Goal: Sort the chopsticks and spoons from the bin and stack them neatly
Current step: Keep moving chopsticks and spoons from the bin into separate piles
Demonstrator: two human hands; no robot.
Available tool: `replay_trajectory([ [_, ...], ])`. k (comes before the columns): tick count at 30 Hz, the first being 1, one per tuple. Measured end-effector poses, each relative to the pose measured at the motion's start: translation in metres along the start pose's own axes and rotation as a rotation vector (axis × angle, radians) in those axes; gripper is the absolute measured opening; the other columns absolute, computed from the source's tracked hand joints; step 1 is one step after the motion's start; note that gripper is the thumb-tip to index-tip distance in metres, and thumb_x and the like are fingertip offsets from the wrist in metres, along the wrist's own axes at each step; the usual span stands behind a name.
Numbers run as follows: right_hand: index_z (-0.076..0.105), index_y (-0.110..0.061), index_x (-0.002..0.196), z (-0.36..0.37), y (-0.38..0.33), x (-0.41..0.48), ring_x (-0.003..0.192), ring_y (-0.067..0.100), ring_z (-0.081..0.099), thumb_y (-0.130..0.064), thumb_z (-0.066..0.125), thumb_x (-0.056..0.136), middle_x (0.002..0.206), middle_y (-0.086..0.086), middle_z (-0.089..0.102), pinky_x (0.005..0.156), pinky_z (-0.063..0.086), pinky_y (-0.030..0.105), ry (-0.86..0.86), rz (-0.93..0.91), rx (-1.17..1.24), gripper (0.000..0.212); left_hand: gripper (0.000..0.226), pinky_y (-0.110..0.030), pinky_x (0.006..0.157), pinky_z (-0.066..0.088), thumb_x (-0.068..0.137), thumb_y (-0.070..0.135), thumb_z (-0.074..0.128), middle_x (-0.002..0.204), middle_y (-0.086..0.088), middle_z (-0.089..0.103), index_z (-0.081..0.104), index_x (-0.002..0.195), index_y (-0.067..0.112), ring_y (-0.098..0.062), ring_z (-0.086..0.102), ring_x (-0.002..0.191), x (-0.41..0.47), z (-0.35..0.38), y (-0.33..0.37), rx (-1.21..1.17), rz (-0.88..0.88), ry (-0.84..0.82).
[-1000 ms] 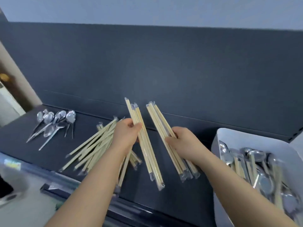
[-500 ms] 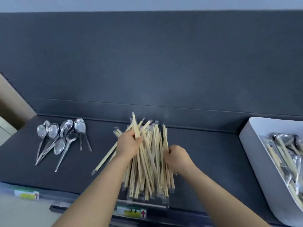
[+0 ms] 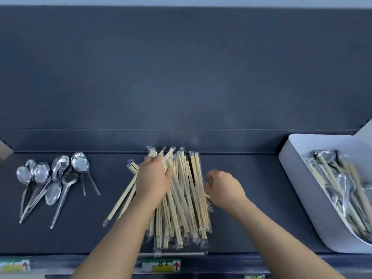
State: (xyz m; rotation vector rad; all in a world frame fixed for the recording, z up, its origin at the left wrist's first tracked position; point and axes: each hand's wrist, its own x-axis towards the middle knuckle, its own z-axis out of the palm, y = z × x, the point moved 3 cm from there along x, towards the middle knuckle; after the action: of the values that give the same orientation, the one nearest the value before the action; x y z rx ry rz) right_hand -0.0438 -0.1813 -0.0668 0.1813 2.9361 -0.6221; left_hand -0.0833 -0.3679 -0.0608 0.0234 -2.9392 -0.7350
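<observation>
l hand [image 3: 153, 183] on chopstick pile [image 3: 185, 198]; spoons [image 3: 52, 193] left, bin [image 3: 314, 198] right.

Dark grey shelf [image 3: 251, 208], matching back panel [image 3: 181, 67], labels [image 3: 161, 266] along the front edge.

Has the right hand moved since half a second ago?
Yes. The right hand has come off the chopstick pile and sits just right of its edge, slightly nearer the white bin.

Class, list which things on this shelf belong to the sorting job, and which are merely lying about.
Job: chopstick pile; sorted spoons; white bin holding mixed spoons and chopsticks.
Lying about: shelf labels; dark back panel.
</observation>
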Motion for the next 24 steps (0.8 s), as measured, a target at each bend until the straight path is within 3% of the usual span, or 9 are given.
replay_trajectory([
  [3, 0.031, -0.015, 0.065, -0.027, 0.008, -0.009, 0.058, 0.021, 0.035, -0.02, 0.046, 0.09, 0.062, -0.002, 0.036, 0.045, 0.024, 0.027, 0.092, -0.041, -0.029, 0.03, 0.036, -0.036, 0.089, 0.047, 0.094, 0.033, 0.053, 0.117, -0.004, 0.062, 0.06, 0.123, 0.013, -0.024, 0.054, 0.109, -0.005, -0.004, 0.033, -0.036, 0.136, 0.013],
  [5, 0.037, -0.014, 0.068, -0.048, 0.021, -0.016, 0.061, 0.023, 0.039, -0.023, 0.046, 0.091, 0.064, -0.002, 0.04, 0.047, 0.028, 0.029, 0.15, -0.04, -0.034, 0.026, 0.031, -0.035, 0.086, 0.047, 0.094, 0.032, 0.053, 0.11, -0.002, 0.065, 0.064, 0.116, 0.014, -0.023, 0.057, 0.104, -0.009, -0.001, 0.058, -0.045, 0.219, 0.005],
  [8, 0.055, -0.016, 0.093, -0.081, 0.05, -0.027, 0.086, 0.027, 0.054, -0.031, 0.046, 0.094, 0.097, 0.003, 0.063, 0.065, 0.039, 0.03, 0.225, -0.011, -0.06, 0.018, 0.03, -0.033, 0.086, 0.044, 0.094, 0.033, 0.053, 0.107, -0.002, 0.065, 0.065, 0.114, 0.015, -0.023, 0.056, 0.102, -0.017, 0.006, 0.102, -0.078, 0.327, -0.009],
  [12, 0.061, -0.016, 0.117, -0.124, 0.107, -0.043, 0.109, 0.026, 0.058, -0.032, 0.049, 0.094, 0.118, 0.003, 0.066, 0.085, 0.048, 0.033, 0.31, 0.075, -0.05, 0.031, 0.034, -0.029, 0.091, 0.043, 0.095, 0.036, 0.052, 0.115, 0.002, 0.063, 0.062, 0.122, 0.017, -0.019, 0.053, 0.107, -0.033, 0.027, 0.166, -0.152, 0.452, -0.07],
  [16, 0.066, -0.013, 0.111, -0.161, 0.185, -0.055, 0.102, 0.031, 0.061, -0.025, 0.052, 0.092, 0.106, 0.007, 0.069, 0.083, 0.05, 0.036, 0.338, 0.196, -0.028, 0.026, 0.033, -0.027, 0.09, 0.044, 0.095, 0.035, 0.053, 0.115, 0.004, 0.061, 0.062, 0.122, 0.019, -0.015, 0.053, 0.108, -0.046, 0.057, 0.236, -0.229, 0.523, -0.167],
  [18, 0.062, -0.017, 0.079, -0.177, 0.227, -0.057, 0.08, 0.032, 0.056, -0.02, 0.052, 0.091, 0.076, 0.005, 0.06, 0.064, 0.042, 0.033, 0.31, 0.253, -0.008, 0.015, 0.028, -0.031, 0.088, 0.048, 0.094, 0.032, 0.055, 0.11, 0.002, 0.062, 0.064, 0.116, 0.017, -0.016, 0.056, 0.103, -0.05, 0.076, 0.272, -0.245, 0.529, -0.231],
  [20, 0.044, -0.015, 0.062, -0.188, 0.267, -0.055, 0.069, 0.03, 0.048, -0.017, 0.052, 0.088, 0.062, 0.002, 0.045, 0.056, 0.033, 0.033, 0.282, 0.307, 0.004, 0.027, 0.018, -0.037, 0.084, 0.051, 0.093, 0.029, 0.056, 0.104, -0.002, 0.062, 0.063, 0.101, 0.015, -0.02, 0.059, 0.096, -0.053, 0.096, 0.305, -0.276, 0.506, -0.293],
  [22, 0.054, -0.007, 0.071, -0.193, 0.303, -0.048, 0.075, 0.031, 0.054, -0.018, 0.053, 0.088, 0.069, 0.006, 0.052, 0.062, 0.038, 0.033, 0.217, 0.328, -0.002, 0.02, 0.013, -0.039, 0.083, 0.052, 0.092, 0.027, 0.056, 0.105, -0.005, 0.062, 0.06, 0.096, 0.016, -0.022, 0.061, 0.094, -0.052, 0.119, 0.334, -0.297, 0.465, -0.346],
  [24, 0.064, -0.003, 0.097, -0.192, 0.332, -0.039, 0.093, 0.032, 0.06, -0.022, 0.056, 0.089, 0.092, 0.012, 0.064, 0.076, 0.046, 0.035, 0.146, 0.303, -0.006, 0.023, 0.022, -0.034, 0.084, 0.051, 0.092, 0.025, 0.055, 0.109, -0.007, 0.06, 0.061, 0.106, 0.009, -0.024, 0.06, 0.095, -0.049, 0.145, 0.357, -0.242, 0.432, -0.408],
])
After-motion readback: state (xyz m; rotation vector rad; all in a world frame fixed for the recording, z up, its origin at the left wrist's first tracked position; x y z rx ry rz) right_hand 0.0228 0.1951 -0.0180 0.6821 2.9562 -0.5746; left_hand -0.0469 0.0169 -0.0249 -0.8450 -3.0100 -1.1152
